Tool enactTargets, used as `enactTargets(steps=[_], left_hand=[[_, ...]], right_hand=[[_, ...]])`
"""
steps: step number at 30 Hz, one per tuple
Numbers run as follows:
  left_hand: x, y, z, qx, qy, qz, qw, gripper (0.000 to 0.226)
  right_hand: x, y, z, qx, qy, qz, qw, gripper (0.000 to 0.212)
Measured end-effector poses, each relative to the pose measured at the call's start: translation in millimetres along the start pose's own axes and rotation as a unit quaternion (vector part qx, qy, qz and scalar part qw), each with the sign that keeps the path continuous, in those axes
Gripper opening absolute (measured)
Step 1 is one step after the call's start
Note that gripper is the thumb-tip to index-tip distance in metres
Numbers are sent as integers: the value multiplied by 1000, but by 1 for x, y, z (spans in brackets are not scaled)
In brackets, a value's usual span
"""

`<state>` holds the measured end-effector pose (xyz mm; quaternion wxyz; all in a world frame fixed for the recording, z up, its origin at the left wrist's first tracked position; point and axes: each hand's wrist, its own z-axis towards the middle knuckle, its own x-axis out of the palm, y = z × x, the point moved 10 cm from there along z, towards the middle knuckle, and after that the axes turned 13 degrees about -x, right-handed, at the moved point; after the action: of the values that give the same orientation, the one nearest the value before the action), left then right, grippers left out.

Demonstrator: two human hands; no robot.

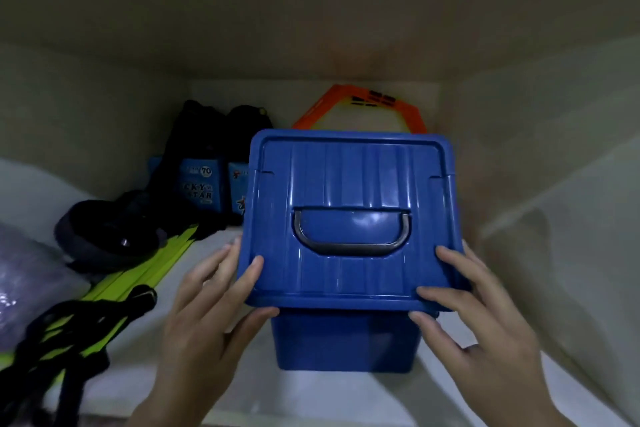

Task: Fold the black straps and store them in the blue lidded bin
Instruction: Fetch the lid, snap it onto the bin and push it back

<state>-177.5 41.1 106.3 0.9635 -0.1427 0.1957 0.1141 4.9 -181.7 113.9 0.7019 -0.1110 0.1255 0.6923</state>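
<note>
At the shelf's front-left corner a loose tangle of black straps lies across flat lime-green strips — unfolded and outside the bin, so the folding looks not yet begun. Behind them, nearer the left wall, a coiled dark band rests on the same green strips, and further back two dark pouches with blue printed cards stand against the rear.

The left hand presses against the left front corner of the blue lidded bin. Its thumb lies on top of the lid and its fingers curl under the lid's rim — a pinch on the lid edge, holding nothing else. That grip suits lifting the lid off, or steadying the bin while it is drawn toward the shelf's front edge; which of the two, I cannot tell.

The bin sits in the middle of the shelf, near its front edge, lid on and the grey handle folded flat in its recess. Behind it an orange plastic frame leans at the rear wall.

The right hand mirrors the left at the right front corner, with fingers spread over the rim and one fingertip tucked beneath. Taking both corners at once keeps the lid level — likely so that it comes free evenly.
</note>
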Motion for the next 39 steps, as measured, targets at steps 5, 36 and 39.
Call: enactTargets(steps=[5, 36, 39], left_hand=[[26, 20, -8, -28, 57, -15, 998, 56], [65, 49, -17, -98, 86, 60, 990, 54], [67, 51, -18, -102, 106, 59, 987, 57]], right_hand=[[25, -20, -18, 64, 49, 43, 996, 20], [58, -67, -51, 146, 224, -24, 963, 45], [58, -66, -46, 143, 234, -17, 962, 43]])
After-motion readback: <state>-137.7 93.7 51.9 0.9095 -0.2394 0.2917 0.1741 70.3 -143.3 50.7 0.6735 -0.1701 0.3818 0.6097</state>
